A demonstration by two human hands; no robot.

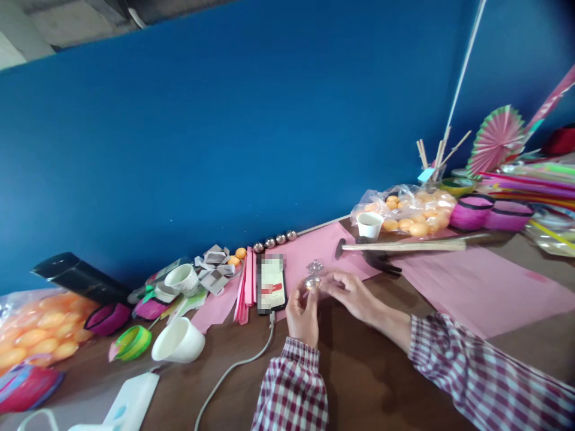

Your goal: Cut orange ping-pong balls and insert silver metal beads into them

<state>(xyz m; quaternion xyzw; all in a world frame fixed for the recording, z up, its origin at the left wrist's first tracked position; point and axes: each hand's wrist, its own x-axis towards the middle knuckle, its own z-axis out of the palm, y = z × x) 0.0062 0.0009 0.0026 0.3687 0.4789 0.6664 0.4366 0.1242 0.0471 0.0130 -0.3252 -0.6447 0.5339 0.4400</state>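
Observation:
A ball (313, 282), shiny silver with a little orange showing low down, is held between the thumb and fingers of my left hand (303, 310). At the ball's right side, my right hand (349, 293) has its thumb and forefinger close together. What they pinch, if anything, is too small to make out. Just beyond the ball, a small heap of shiny silver bits (315, 265), like thumbtacks, lies on pink paper (326, 242). Several silver-covered balls (281, 239) form a row by the blue wall. Left of my hands lies a phone (272, 284) with its cable plugged in.
A hammer (404, 246) lies across the paper to the right. Bagged orange balls (418, 228) and a white paper cup (369, 225) stand behind it. Leftward are a white cup (178, 341), a power strip (130, 401) and another bag of orange balls (42, 326).

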